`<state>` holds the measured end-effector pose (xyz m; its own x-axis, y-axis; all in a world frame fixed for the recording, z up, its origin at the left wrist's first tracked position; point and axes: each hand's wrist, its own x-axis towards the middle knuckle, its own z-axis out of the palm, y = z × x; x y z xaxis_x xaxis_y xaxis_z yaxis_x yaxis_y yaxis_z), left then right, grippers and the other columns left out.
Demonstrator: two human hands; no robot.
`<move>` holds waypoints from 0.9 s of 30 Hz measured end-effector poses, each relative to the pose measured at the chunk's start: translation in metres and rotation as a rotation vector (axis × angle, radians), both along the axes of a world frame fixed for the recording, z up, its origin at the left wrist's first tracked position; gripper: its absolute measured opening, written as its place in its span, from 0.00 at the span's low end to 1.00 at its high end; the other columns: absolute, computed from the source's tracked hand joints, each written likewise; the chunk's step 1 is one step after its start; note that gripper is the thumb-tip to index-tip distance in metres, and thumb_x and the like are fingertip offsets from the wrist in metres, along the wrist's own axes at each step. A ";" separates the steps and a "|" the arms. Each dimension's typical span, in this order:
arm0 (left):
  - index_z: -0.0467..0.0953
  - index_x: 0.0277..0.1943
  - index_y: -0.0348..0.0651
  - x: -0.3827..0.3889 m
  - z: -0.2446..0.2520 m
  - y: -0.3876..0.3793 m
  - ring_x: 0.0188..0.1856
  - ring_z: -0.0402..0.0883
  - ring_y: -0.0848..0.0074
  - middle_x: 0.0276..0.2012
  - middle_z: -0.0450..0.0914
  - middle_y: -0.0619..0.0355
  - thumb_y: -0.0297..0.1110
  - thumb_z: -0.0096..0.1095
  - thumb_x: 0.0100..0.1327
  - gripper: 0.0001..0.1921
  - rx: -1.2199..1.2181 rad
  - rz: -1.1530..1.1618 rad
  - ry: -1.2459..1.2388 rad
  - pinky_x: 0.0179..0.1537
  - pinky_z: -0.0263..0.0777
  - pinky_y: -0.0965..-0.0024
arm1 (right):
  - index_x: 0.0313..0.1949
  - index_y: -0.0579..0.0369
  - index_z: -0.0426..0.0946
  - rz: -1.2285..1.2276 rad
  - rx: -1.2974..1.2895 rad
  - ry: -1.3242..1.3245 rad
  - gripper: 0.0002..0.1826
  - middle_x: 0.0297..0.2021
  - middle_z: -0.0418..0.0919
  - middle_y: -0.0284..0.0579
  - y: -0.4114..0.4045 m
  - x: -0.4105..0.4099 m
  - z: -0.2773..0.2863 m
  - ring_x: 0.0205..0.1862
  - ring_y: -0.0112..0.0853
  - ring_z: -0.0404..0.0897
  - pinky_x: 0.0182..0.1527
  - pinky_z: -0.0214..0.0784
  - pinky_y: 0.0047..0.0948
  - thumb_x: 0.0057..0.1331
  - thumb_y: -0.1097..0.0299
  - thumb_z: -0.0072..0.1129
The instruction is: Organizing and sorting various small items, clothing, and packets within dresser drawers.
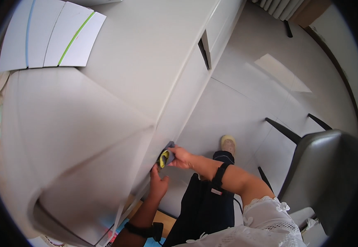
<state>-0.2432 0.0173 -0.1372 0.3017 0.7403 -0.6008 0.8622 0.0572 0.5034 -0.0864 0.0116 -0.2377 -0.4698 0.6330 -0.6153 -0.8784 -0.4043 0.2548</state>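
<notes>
A folded grey-blue cloth with a yellow part (164, 158) is at the side panel of a white cabinet (179, 92), below its top edge. My right hand (180, 157) grips the cloth from the right. My left hand (158, 184) is just below it, its raised fingertip at the cloth's lower end near the panel; whether those fingers hold any of it I cannot tell. A dark recessed opening (205, 51) shows farther up the same cabinet side.
Several white panels or boxes (73, 34), one with a green stripe, stand at the upper left. A dark chair (311, 173) is at the right on the tiled floor (237, 102). A ribbed radiator (279, 7) stands at the top right. My shoe (228, 143) is right of the cabinet.
</notes>
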 end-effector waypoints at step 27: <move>0.67 0.38 0.37 -0.137 0.078 -0.042 0.40 0.72 0.75 0.40 0.71 0.55 0.13 0.45 0.53 0.11 0.028 0.096 -0.492 0.45 0.65 0.75 | 0.67 0.53 0.25 -0.216 0.205 -1.132 0.44 0.66 0.41 0.56 -0.043 -0.215 0.079 0.69 0.44 0.40 0.67 0.33 0.31 0.59 0.82 0.42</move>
<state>-0.3802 -0.0248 -0.0592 0.4742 0.7922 -0.3841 0.5136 0.1054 0.8515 -0.3015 -0.0311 -0.1584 0.4102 0.7687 -0.4907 -0.6176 -0.1618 -0.7697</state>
